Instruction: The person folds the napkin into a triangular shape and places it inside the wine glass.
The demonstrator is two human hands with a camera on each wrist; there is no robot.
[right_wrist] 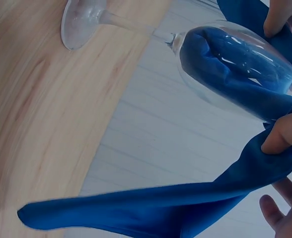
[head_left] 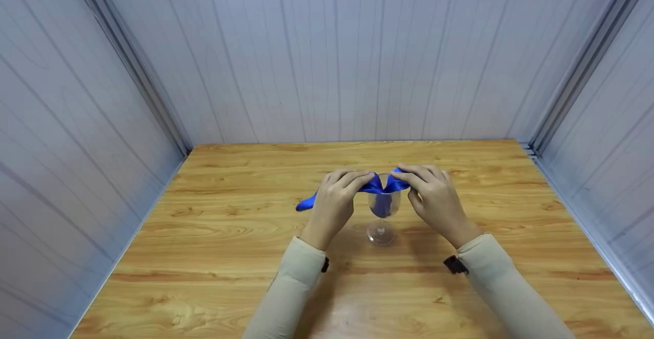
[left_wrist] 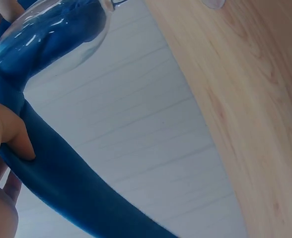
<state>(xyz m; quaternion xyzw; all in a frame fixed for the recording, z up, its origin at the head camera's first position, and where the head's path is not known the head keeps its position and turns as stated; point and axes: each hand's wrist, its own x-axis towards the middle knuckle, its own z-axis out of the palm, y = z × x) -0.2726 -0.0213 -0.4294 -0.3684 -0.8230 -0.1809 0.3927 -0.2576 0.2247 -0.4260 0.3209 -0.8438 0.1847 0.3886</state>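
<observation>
On a wooden table [head_left: 230,257] walled by pale panels, we see a wine glass [head_left: 382,215] standing upright, a blue napkin [head_left: 379,189] tucked into its bowl. Left hand [head_left: 334,203] and right hand [head_left: 434,198] each pinch a fold at the rim; shaping looks unfinished.

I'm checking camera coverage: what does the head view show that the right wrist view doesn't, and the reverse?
Only the head view shows both sleeves, the left hand and right hand whole at the rim, the full table and the walls on three sides.

Only the right wrist view shows, close up, the cloth packed inside the bowl and its long tail ending in a rounded tip.

Both show the glass standing on its foot on the table, with the blue cloth stuffed in and spilling over the rim, pinched by fingers.
</observation>
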